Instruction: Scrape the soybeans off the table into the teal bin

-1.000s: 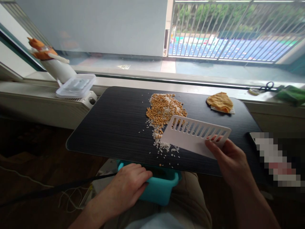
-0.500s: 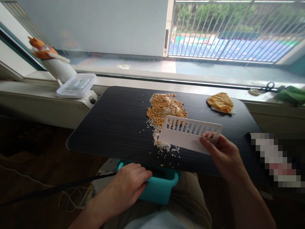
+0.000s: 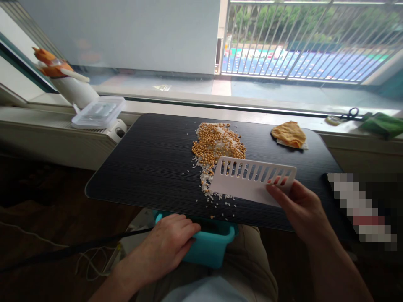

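Observation:
My right hand (image 3: 300, 203) pinches the right end of a flat white plastic slotted scraper (image 3: 242, 188), its row of slots along the upper edge. The scraper's left end lies over the near part of a heap of yellow soybeans (image 3: 209, 142) mixed with white rice (image 3: 203, 184) on the dark tabletop (image 3: 138, 167). Stray grains are scattered toward the near edge. Wrapped over the rim of a turquoise plastic bin (image 3: 208, 249), my left hand (image 3: 171, 235) grips it from above. The bin sits at my lap, partly under the table edge; its inside is mostly hidden.
A folded yellow cloth (image 3: 289, 134) lies at the table's far right. On the sill are a clear plastic box (image 3: 99, 112), an orange-and-white figure (image 3: 55, 65), scissors (image 3: 351, 114) and a green cloth (image 3: 382, 125). Cables (image 3: 91, 262) lie on the floor at left.
My right hand has brought the scraper slightly nearer to me and to the right. My left hand stays on the bin's rim. The view has shifted a little.

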{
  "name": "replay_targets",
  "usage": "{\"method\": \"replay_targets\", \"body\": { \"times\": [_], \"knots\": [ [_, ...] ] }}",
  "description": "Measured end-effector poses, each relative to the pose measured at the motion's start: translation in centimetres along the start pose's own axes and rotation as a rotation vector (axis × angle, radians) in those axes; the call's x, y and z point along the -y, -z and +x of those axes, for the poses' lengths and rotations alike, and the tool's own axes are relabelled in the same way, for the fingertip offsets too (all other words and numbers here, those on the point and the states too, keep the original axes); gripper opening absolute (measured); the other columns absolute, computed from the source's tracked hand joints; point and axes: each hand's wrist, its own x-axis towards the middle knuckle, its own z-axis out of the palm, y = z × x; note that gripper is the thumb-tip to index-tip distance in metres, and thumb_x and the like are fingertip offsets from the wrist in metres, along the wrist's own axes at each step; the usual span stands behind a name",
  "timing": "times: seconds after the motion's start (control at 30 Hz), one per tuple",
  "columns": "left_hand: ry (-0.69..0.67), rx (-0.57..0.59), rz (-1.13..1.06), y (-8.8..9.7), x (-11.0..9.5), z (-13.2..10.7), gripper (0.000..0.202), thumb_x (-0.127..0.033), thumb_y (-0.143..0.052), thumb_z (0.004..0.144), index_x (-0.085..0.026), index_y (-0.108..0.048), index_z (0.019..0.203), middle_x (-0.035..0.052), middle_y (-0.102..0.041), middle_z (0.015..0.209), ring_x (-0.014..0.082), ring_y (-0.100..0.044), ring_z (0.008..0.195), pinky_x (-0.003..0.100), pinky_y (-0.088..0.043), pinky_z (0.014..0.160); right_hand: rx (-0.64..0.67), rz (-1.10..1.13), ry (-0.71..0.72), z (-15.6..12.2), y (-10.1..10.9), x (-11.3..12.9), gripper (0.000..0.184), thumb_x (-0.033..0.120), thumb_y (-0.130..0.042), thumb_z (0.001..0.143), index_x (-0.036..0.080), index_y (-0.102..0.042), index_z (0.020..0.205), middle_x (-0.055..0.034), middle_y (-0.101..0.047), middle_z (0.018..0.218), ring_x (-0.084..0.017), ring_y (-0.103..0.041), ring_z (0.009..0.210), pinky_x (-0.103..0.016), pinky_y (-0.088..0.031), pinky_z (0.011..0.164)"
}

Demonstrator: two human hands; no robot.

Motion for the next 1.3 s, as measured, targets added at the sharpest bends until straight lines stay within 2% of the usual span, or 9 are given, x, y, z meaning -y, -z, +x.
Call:
{"method": "replay_targets", "body": {
  "times": [0.3,0.4,0.53,0.7,0.87,1.07,1.3],
  "knots": [
    [0.010,0.034,0.019,0.0,0.0,0.3,0.018,-0.004,-0.059,0.087,-0.016,-0.064,0.100,0.0033,-0.066,0.087,0.0234,-0.060,0.079,0.034,-0.042,0.070,0.113,-0.024,-0.072,-2.3,2.3,-0.6,0.023,0.044,-0.080,0.072,0.024,-0.076,0.083,-0.0036,-0.073,0.080,-0.017,-0.065,0.071,-0.021,-0.055,0.063],
    [0.016,0.039,0.018,0.0,0.0,0.4,0.019,-0.004,-0.060,0.087,-0.016,-0.064,0.101,0.0038,-0.067,0.088,0.0241,-0.060,0.081,0.034,-0.043,0.072,0.120,-0.012,-0.081,-2.5,1.9,-0.5,0.022,0.044,-0.079,0.074,0.024,-0.076,0.084,-0.0033,-0.073,0.080,-0.017,-0.065,0.072,-0.022,-0.054,0.064],
    [0.013,0.034,0.012,0.0,-0.2,0.3,0.021,-0.003,-0.060,0.086,-0.016,-0.065,0.101,0.0037,-0.067,0.089,0.0244,-0.061,0.082,0.035,-0.043,0.073,-0.042,0.009,-0.066,-1.6,0.3,0.0,0.023,0.045,-0.080,0.071,0.025,-0.074,0.081,-0.0022,-0.071,0.077,-0.017,-0.063,0.070,-0.023,-0.053,0.062],
    [0.027,0.017,0.001,-0.1,-0.1,0.0,0.022,-0.002,-0.061,0.086,-0.016,-0.065,0.103,0.0039,-0.068,0.090,0.0243,-0.061,0.083,0.035,-0.045,0.075,-0.035,0.000,-0.013,-0.5,-1.2,-0.1,0.021,0.043,-0.078,0.073,0.024,-0.072,0.080,-0.0009,-0.069,0.077,-0.016,-0.060,0.071,-0.024,-0.052,0.064],
    [0.015,0.000,0.007,-0.2,0.0,0.0,0.022,-0.003,-0.061,0.086,-0.016,-0.066,0.103,0.0044,-0.068,0.090,0.0249,-0.062,0.083,0.036,-0.045,0.075,0.015,0.023,-0.072,-0.6,-0.7,-0.2,0.025,0.045,-0.079,0.071,0.023,-0.073,0.082,-0.0017,-0.069,0.077,-0.016,-0.060,0.069,-0.024,-0.051,0.062],
    [0.016,0.005,0.004,-0.1,0.0,-0.1,0.021,-0.003,-0.059,0.085,-0.016,-0.066,0.099,0.0049,-0.069,0.091,0.0253,-0.062,0.083,0.037,-0.047,0.076,-0.100,-0.002,-0.048,-0.6,-0.6,-0.4,0.023,0.043,-0.078,0.073,0.023,-0.071,0.081,-0.0016,-0.068,0.080,-0.016,-0.060,0.072,-0.025,-0.052,0.067],
    [0.009,-0.013,0.020,-0.2,0.2,0.0,0.018,-0.006,-0.056,0.086,-0.017,-0.066,0.098,0.0050,-0.069,0.092,0.0250,-0.062,0.083,0.037,-0.047,0.075,0.033,-0.024,-0.075,-0.4,-0.1,-0.7,0.028,0.048,-0.076,0.074,0.022,-0.072,0.085,-0.0039,-0.071,0.081,-0.018,-0.063,0.071,-0.029,-0.054,0.064]
  ]
}}
